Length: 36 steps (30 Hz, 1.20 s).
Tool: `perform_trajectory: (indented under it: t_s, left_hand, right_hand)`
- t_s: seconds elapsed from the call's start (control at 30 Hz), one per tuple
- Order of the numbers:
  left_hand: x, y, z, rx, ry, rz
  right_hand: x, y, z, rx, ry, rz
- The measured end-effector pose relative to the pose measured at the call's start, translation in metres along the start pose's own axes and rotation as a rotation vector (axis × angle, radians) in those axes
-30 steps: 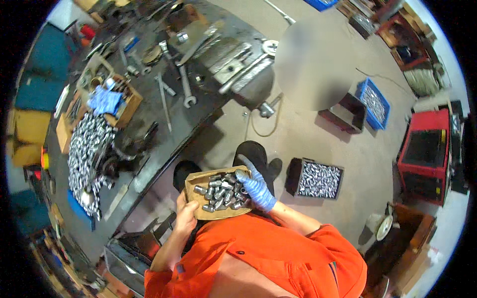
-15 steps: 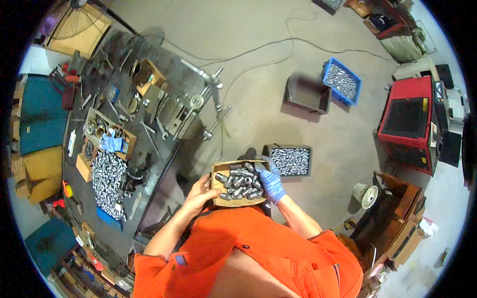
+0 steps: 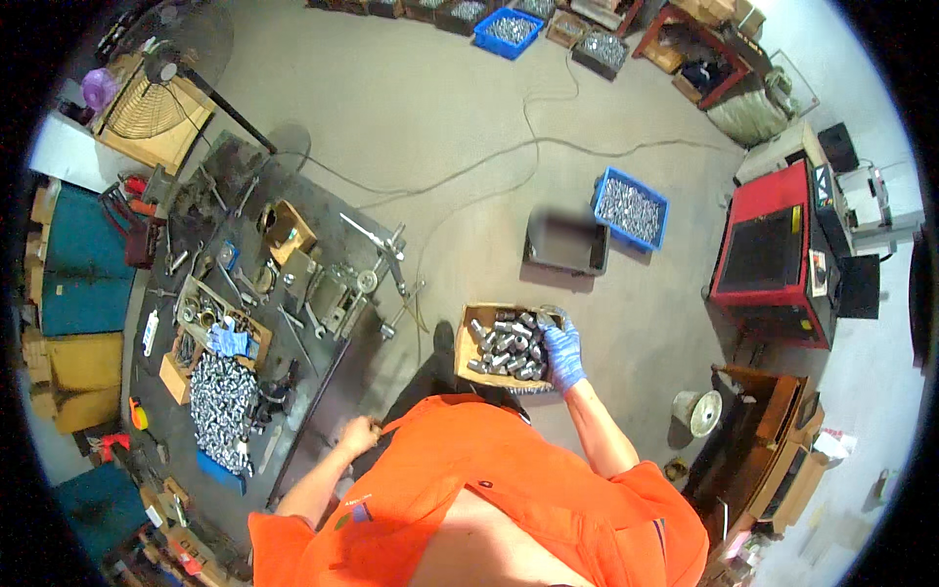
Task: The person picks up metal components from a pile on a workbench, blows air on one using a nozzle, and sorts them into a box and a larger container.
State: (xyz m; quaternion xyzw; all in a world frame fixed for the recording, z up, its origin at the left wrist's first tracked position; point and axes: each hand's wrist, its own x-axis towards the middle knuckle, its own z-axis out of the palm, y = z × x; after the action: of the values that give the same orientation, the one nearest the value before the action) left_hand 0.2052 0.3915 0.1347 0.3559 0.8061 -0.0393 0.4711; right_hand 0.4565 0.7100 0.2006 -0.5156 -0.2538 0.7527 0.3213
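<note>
A brown cardboard box full of thick grey metal fittings is in front of my body. My right hand, in a blue-and-white glove, grips the box's right side, fingers over the rim. A strip of small metal parts shows under its near edge; whether it rests on them or hangs above, I cannot tell. My bare left hand is apart from the box, low beside my left leg, its fingers curled with nothing visible in them.
On the left, a dark workbench bears a vise, tools and a heap of small metal parts. Ahead on the floor are a dark bin and a blue crate of parts. Cables cross the floor. A red machine stands right.
My left hand has let go of the box and dropped toward my left side. The box, in my right hand, now covers most of the dark crate of parts. The view has shifted.
</note>
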Motion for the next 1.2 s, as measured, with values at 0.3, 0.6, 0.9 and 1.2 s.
perform_trajectory:
  t_s: [0.3,0.6,0.9,1.2]
  left_hand:
    - [0.035,-0.005,0.064,-0.607,0.096,-0.030]
    - [0.100,0.085,0.025,-0.861,0.068,-0.153]
    - [0.180,0.212,-0.081,-1.075,0.251,-0.162]
    - [0.268,0.245,-0.145,-1.282,0.212,-0.245]
  right_hand:
    - [0.044,-0.053,0.057,-0.099,-0.035,0.031]
    - [0.158,-0.119,0.077,-0.123,-0.126,0.076]
    - [0.304,-0.230,0.098,-0.198,-0.233,0.071]
    - [0.455,-0.283,0.195,-0.206,-0.171,0.089]
